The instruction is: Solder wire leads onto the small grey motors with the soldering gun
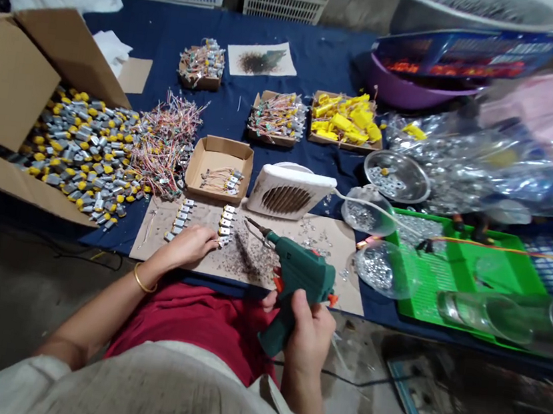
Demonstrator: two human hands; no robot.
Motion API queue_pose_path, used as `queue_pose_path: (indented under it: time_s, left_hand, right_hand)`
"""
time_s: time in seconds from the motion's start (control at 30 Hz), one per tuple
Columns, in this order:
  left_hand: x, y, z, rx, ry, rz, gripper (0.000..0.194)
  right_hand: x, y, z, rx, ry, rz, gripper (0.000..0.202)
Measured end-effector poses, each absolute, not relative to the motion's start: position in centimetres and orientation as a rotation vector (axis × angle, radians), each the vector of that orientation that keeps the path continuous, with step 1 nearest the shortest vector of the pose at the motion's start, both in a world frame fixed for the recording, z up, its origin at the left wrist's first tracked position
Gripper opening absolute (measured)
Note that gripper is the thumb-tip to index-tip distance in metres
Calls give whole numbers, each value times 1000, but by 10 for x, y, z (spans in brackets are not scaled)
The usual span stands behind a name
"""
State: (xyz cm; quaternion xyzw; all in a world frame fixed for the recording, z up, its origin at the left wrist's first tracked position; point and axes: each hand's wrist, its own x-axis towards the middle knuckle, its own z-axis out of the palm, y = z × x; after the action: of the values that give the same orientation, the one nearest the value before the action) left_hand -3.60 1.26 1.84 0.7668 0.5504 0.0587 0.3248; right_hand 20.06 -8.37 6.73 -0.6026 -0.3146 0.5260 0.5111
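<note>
Right hand (310,332) wraps the soldering gun (306,268), likely for aim, while the left hand (190,245) pinches a motor (223,241), seemingly steadying it.

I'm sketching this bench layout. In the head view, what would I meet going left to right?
Pile of small motors → left hand → green soldering gun → clear dish of small metal pieces → clear cups.

Off-white top (147,393), seemingly short-sleeved; deep-red lower garment (191,324); thin gold-coloured bangle (138,281) round left wrist (152,267).
</note>
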Motion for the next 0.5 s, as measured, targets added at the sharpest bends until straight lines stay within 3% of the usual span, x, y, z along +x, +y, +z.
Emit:
queue_pose_path:
  time_s: [0.17, 0.3, 0.5]
  left_hand:
    - [-39, 31, 50, 1951, 1447, 318, 33]
    - [-48, 89, 75, 2042, 1484, 456, 34]
    - [-42, 201, 42, 2002, 1453, 488, 25]
  right_hand:
    - [214, -87, 61, -1414, -656, 1287, 42]
    - [222, -86, 58, -1387, -653, 1295, 41]
    - [229, -94, 58, -1378, -598, 1263, 43]
